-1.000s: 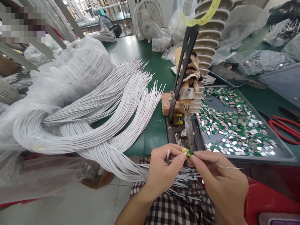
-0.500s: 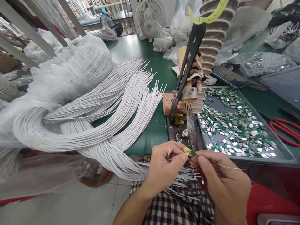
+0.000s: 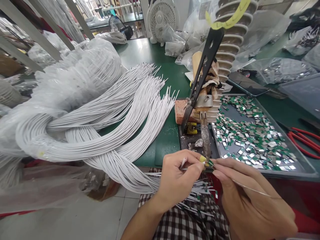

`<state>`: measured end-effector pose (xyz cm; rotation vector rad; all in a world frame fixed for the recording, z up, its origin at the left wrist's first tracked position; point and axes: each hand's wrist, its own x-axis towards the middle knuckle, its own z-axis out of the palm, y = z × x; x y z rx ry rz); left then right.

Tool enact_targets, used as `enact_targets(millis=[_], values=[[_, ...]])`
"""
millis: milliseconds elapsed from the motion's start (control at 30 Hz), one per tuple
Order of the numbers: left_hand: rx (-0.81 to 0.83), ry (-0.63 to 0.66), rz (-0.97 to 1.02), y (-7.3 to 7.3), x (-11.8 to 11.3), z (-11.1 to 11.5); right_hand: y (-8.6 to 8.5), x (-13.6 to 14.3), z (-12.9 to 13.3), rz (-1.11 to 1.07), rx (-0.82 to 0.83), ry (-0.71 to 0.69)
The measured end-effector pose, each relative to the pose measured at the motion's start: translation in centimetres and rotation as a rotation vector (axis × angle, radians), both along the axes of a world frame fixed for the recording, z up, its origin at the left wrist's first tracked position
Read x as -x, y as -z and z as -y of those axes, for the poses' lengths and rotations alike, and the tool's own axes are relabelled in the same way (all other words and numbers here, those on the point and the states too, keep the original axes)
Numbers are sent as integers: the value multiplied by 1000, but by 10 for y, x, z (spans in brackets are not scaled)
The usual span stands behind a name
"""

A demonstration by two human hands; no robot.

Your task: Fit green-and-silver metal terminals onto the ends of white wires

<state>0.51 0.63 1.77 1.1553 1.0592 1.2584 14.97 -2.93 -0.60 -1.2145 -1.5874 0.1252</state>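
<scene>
Right hand (image 3: 252,200) has shifted rightward, seemingly still pinching wire (image 3: 250,187).

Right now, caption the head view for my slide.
Left hand holds white cable near small green board; right hand holds thin wire.

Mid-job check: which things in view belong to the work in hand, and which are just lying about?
Work, it seems:
white wire in left hand
thin wire in right hand
board between them
iron
tray of loose boards
wire bundles

Lying about, probably:
pliers
white fan
plastic bags
</scene>
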Motion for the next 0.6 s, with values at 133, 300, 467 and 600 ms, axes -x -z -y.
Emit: enact_targets(millis=[133,300,467,600], values=[[13,-6,0,-2,-1,0,-1,-1,0,10,0,-3],[-3,-21,-3,-2,-1,2,-2,0,2,-22,24,-5],[-5,-15,-24,1,0,4,-3,-1,0,-102,27,-29],[8,-10,-36,5,1,4,0,-3,-2,-155,75,-34]])
